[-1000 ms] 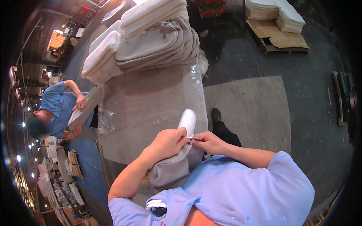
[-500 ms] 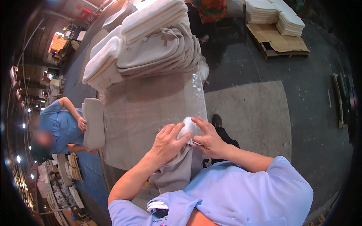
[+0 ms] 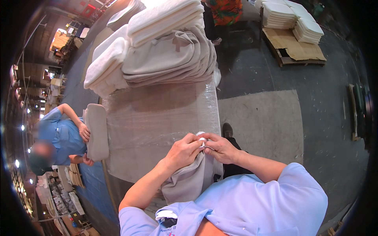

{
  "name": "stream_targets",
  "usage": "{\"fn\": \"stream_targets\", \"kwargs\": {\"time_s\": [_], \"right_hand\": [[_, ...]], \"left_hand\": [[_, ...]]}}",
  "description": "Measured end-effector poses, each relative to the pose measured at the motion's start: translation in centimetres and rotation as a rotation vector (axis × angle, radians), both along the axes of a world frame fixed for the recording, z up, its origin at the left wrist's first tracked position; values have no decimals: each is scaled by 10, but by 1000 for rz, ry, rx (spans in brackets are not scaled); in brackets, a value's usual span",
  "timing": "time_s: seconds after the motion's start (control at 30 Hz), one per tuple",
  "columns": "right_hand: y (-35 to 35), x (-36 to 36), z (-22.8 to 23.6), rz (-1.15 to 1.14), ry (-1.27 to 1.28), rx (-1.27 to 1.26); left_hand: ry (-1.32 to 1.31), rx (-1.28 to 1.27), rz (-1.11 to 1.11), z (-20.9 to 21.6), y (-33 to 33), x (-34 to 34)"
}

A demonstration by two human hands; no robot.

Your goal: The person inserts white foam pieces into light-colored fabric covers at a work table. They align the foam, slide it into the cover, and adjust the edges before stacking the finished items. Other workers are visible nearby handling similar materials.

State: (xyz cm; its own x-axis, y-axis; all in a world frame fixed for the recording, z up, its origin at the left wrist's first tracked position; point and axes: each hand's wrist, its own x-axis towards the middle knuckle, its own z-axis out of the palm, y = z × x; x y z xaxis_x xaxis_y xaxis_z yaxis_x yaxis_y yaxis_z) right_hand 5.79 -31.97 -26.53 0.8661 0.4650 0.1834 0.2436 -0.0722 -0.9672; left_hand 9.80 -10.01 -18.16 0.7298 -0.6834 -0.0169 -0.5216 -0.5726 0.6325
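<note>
A grey fabric cover (image 3: pixel 183 183) hangs down against my front at the near end of the table. From its upper opening a small part of a white, padded-looking piece (image 3: pixel 201 134) shows; most of it is hidden by the cover and my fingers. My left hand (image 3: pixel 184 152) is closed on the cover's edge beside the white piece. Opposite it, my right hand (image 3: pixel 222 148) pinches the same edge, thumb and fingers drawn together. Both hands almost meet over the opening.
The plastic-wrapped table (image 3: pixel 157 114) bears stacked grey covers (image 3: pixel 161 59) and white pads (image 3: pixel 165 19) at its far end. At left a co-worker in blue (image 3: pixel 61 133) handles a grey cushion (image 3: pixel 96 131). A pallet (image 3: pixel 295 49) of white pads stands far right.
The white piece, which stood well out of the cover, now barely shows. My hands have closed in together around the opening. The co-worker's lower hand has come off the grey cushion's edge.
</note>
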Motion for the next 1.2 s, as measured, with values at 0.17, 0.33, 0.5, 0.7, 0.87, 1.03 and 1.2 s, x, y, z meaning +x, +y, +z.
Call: {"fn": "stream_targets", "kwargs": {"time_s": [0.17,0.33,0.5,0.7,0.87,1.03,1.2], "right_hand": [[8,15,-14,-155,114,34],[17,25,-37,-238,280,141],[22,24,-51,-221,568,296],[34,15,-99,-209,722,324],[10,-16,-71,-294,625,98],[-6,-52,-69,-427,579,87],[-12,-67,-68,-578,548,80]], "left_hand": [[85,-93,199,-24,-6,16],[385,-153,376,-47,-8,33],[991,-311,571,-74,-3,39],[914,-83,598,-108,-7,42],[1048,-281,586,-121,-26,15],[1003,-262,375,-128,-49,-1],[864,-144,297,-118,-61,0]]}}
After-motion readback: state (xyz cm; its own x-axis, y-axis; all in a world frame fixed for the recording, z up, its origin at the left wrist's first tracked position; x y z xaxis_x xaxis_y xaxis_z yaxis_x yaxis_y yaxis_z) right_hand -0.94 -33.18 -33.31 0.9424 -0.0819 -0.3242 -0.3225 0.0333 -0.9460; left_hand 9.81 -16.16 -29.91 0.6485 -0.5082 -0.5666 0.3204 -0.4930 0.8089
